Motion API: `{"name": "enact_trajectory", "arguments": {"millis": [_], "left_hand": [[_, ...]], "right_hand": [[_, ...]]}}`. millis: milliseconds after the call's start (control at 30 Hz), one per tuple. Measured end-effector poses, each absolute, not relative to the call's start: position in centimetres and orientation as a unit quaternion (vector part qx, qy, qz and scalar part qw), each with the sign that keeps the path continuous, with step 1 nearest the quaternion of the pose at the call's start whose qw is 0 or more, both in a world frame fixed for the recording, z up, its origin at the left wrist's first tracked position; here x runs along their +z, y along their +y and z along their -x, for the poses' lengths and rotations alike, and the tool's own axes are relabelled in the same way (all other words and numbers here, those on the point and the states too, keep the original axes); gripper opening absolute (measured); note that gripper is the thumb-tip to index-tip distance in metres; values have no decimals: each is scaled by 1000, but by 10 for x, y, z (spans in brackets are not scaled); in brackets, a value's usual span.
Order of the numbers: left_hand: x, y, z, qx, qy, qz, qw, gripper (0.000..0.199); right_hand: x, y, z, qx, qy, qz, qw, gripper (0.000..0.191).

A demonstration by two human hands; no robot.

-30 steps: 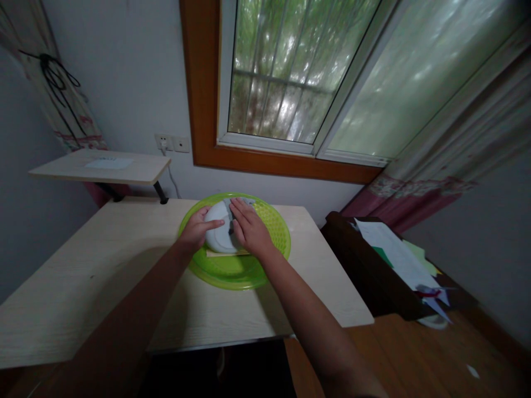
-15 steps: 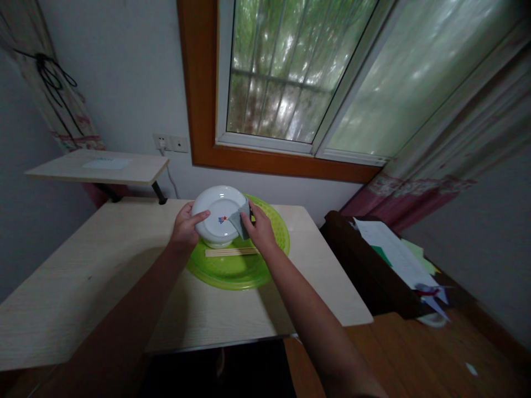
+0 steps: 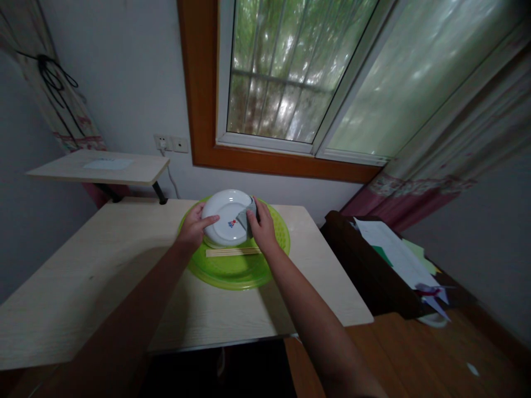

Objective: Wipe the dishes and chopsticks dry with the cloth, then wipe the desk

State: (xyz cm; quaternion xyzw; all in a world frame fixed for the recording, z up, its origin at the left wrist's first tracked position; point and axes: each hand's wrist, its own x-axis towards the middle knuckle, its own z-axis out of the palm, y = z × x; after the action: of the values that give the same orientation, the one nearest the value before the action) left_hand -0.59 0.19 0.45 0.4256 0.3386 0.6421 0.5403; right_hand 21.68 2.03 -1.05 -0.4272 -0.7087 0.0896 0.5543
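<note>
A white plate [image 3: 224, 224] with a small red and blue print is held up over a round green tray [image 3: 232, 276]. My left hand [image 3: 194, 225] grips its left rim, thumb on the face. At the right rim, my right hand [image 3: 262, 224] is closed on a grey-green cloth [image 3: 244, 221], which is folded over the edge and pressed against the plate. Below the plate, chopsticks [image 3: 228, 252] lie across the tray, their right ends by my right wrist. Another pale dish partly shows under the plate's lower left edge; most of it is hidden.
The tray stands on a light wooden table [image 3: 112, 276]. A raised shelf [image 3: 103, 166] with a paper on it is at the back left. Wall and window [image 3: 282, 83] lie behind. A dark brown box-like piece [image 3: 365, 271] with papers stands right of the table.
Both hands have moved a little to the right with the plate and cloth. More of the tray's left rim shows now. The chopsticks and tray have stayed in place.
</note>
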Motion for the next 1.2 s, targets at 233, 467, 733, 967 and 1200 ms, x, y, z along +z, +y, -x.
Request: {"name": "enact_trajectory", "arguments": {"millis": [233, 467, 733, 967, 1200], "left_hand": [[1, 3, 4, 615, 350, -446, 548, 63], [-1, 2, 5, 596, 358, -468, 546, 65], [-10, 4, 4, 559, 362, -500, 554, 69], [-12, 5, 3, 545, 340, -523, 560, 60], [-13, 6, 2, 551, 336, -522, 557, 60]], "right_hand": [[-10, 19, -216, 72, -709, 425, 558, 49], [-6, 17, -217, 63, -723, 427, 540, 47], [7, 2, -209, -11, -791, 389, 471, 50], [20, -12, -200, -59, -861, 331, 382, 50], [21, -12, -198, -53, -864, 319, 385, 49]]}}
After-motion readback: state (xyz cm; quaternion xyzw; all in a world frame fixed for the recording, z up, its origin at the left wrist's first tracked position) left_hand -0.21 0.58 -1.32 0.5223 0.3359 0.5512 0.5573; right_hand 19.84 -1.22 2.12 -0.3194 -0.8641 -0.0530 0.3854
